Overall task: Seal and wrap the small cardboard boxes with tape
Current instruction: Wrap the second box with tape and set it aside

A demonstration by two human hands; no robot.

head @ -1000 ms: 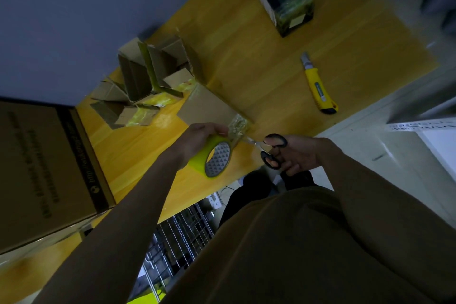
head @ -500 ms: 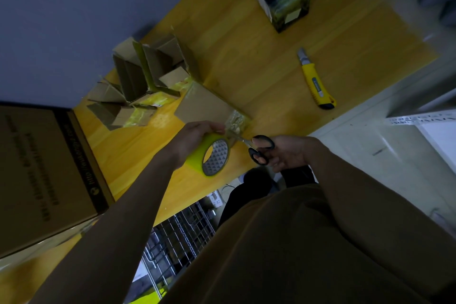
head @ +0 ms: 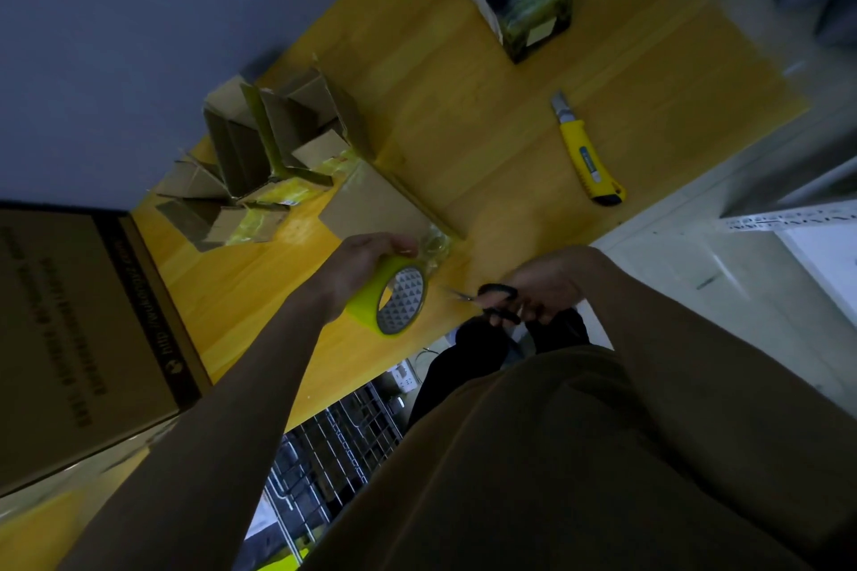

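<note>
The left hand grips the yellow tape roll just beside the small cardboard box at the table's near edge — likely keeping the strip taut. The right hand, fingers curled through the scissors, points the blades toward that strip — a cut seems intended.

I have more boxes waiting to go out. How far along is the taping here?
Done: none looks finished. In hand: the left hand holds the tape roll against a closed box; the right hand grips scissors. Left: the opened boxes by the wall.
</note>
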